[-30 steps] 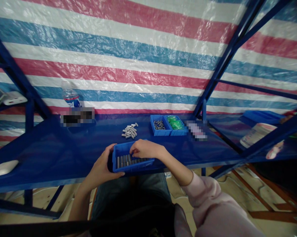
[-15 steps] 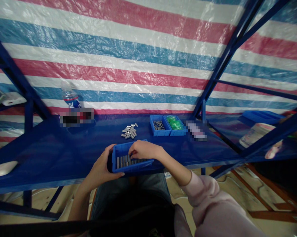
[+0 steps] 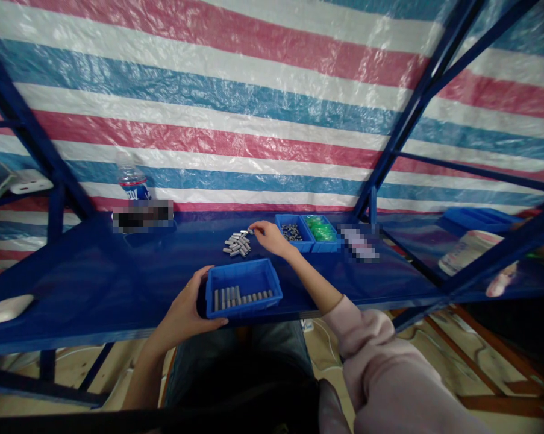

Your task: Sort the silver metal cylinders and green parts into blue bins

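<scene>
Left hand point(image 3: 188, 310) is gripping the open blue bin point(image 3: 242, 273) at its left end, thumb reaching along the near side, fingers spreading around the far corner, probably for bracing the bin while the other hand is working apart from it. Bin is sitting at the near edge of the table point(image 3: 163, 265), close to the body, likely for easy reach and a clear look inside. Metal cylinders point(image 3: 227, 297) are lining up side by side along the bin's near side, the wall there probably helping them stay in order; deeper part of the bin is showing bare blue. Right hand point(image 3: 272, 236) is reaching past the bin, thumb and index drawing close together at the right edge of the loose cylinder pile point(image 3: 238, 243); cannot tell if they are pinching a piece. Pile is lying just beyond the bin, pieces pointing mixed ways, seemingly set there for short reaches. Small-parts bin point(image 3: 299, 246) and green-packet bin point(image 3: 325, 246) are standing side by side right of the pile, seemingly for separating contents. Bottle point(image 3: 136, 188) is standing farther back, left, apart from the parts.
</scene>
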Demonstrator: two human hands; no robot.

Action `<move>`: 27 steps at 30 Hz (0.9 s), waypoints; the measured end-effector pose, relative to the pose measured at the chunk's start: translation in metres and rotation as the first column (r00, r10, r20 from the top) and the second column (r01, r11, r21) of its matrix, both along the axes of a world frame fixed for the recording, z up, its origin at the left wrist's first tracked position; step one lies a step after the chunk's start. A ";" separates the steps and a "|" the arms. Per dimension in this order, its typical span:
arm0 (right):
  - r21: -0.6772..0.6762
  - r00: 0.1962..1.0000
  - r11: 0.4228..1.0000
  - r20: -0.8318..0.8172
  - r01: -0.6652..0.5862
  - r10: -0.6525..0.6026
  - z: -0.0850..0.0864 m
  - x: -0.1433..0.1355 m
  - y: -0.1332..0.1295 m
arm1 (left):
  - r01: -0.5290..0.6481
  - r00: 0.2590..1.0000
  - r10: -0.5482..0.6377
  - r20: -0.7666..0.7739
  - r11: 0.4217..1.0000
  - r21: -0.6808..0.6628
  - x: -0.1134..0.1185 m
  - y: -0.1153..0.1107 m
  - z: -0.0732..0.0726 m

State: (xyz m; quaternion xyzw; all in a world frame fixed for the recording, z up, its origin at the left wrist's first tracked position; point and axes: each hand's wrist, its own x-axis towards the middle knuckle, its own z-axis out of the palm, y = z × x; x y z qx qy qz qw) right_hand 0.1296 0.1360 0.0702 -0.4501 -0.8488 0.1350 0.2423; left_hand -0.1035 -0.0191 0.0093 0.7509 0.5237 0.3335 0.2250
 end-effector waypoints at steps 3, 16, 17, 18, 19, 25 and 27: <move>-0.002 0.997 0.999 0.058 0.055 -0.054 -0.021 -0.005 0.024 | -0.001 1.000 0.001 0.003 1.000 -0.007 0.000 -0.002 0.004; 0.001 0.975 0.998 0.217 -0.060 0.058 -0.038 0.000 0.029 | -0.008 1.000 0.008 -0.006 0.999 -0.036 0.001 -0.001 0.003; 0.007 0.975 0.998 0.217 -0.056 0.053 -0.037 0.001 0.027 | -0.009 1.000 0.009 -0.009 0.999 -0.038 0.002 -0.002 0.003; 0.011 0.975 0.999 0.217 -0.049 0.045 -0.037 0.001 0.024 | -0.009 1.000 0.008 -0.010 0.999 -0.040 0.002 -0.002 0.004; 0.013 0.976 0.999 0.214 -0.039 0.035 -0.036 0.002 0.021 | -0.007 1.000 0.007 -0.008 0.999 -0.040 0.002 -0.002 0.005; 0.006 0.989 1.000 0.146 0.016 -0.017 -0.037 0.003 0.005 | 0.018 0.999 -0.017 0.028 0.999 -0.034 0.002 -0.003 0.006; -0.002 0.993 1.000 0.117 0.023 -0.022 -0.039 0.004 0.004 | 0.012 1.000 -0.011 0.022 0.999 -0.036 0.002 -0.003 0.005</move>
